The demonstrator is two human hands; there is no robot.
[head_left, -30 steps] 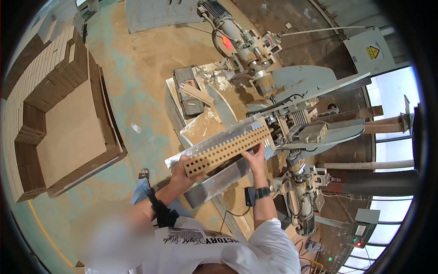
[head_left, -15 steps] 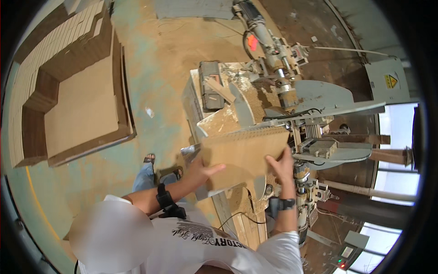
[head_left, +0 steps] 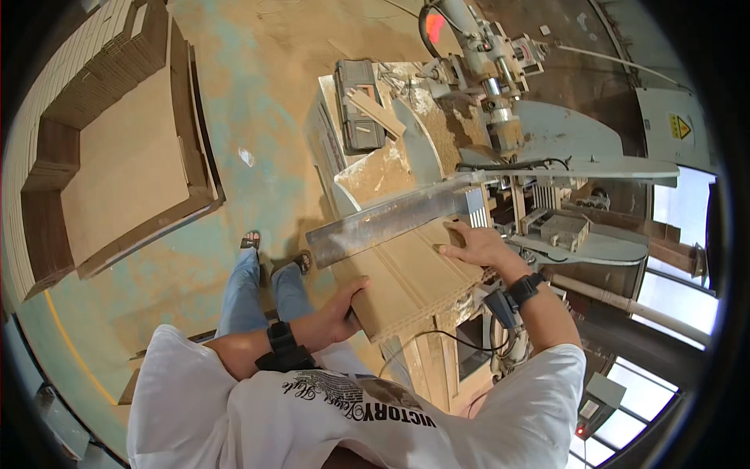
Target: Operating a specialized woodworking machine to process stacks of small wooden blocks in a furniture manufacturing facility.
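A bundle of tan boards [head_left: 398,273] with lengthwise grooves and ribbed cut edges lies in front of me, along a grey metal fence [head_left: 375,223]. My left hand [head_left: 341,311] is closed on the near left end of the boards, its thumb on top and its other fingers mostly hidden below. My right hand [head_left: 476,245] grips their right end, thumb and forefinger lying over the upper face. A striped metal block [head_left: 476,206] stands at the fence's right end, just beyond this hand.
A sawdust-covered machine with a motor arm [head_left: 492,86] and rounded grey plates [head_left: 601,246] reaches along the right. A dark tool case [head_left: 360,133] with wooden strips [head_left: 376,112] rests beyond the fence. Stacked brown panels [head_left: 129,172] stand at the left. A black cable [head_left: 449,334] loops near the boards.
The boards have tilted and come down in front of the fence, so their grooved face shows. My left hand has shifted to their near end; my right hand now lies over the right end.
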